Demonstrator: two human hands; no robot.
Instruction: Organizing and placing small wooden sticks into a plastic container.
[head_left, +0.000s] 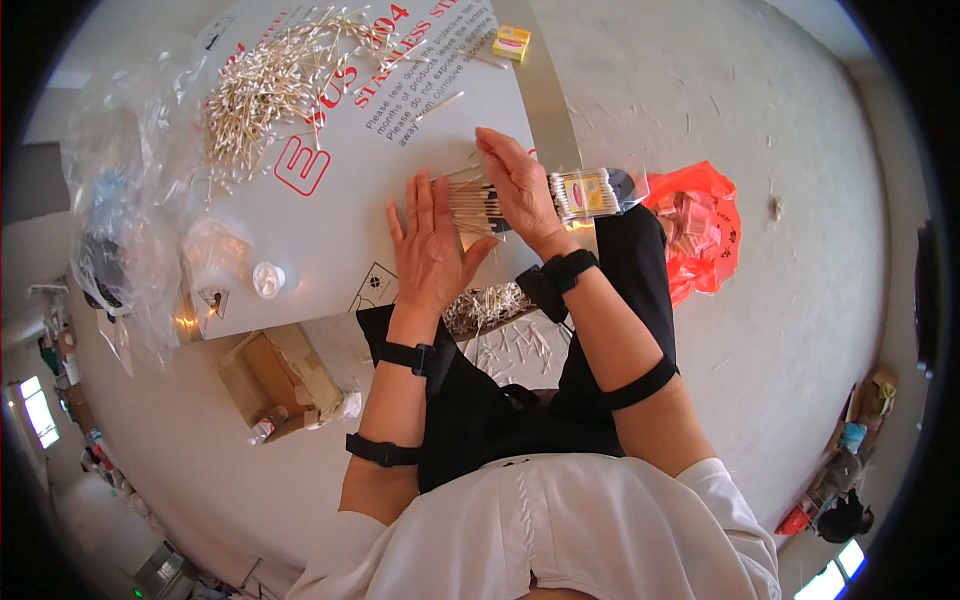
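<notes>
A row of cotton swabs (470, 207) lies on the metal-topped table (350, 220), flanked by my two hands. My left hand (430, 250) rests flat at the left ends of the swabs, fingers stretched and thumb out. On their other side my right hand (522, 192) stands on edge with its fingers extended, partly covering the swabs' right ends. Right of that hand, at the table's edge, sits a clear packet of cotton swabs (586, 194) with a yellow label. A large loose heap of cotton swabs (270, 95) spreads over the far left.
A yellow box (511, 43) stands at the far edge. Clear plastic bags (130, 190) and a small white container (268, 280) are at left. Below are a cardboard box (275, 380) and a container of swabs (485, 308). A red bag (695, 225) holds packets at right.
</notes>
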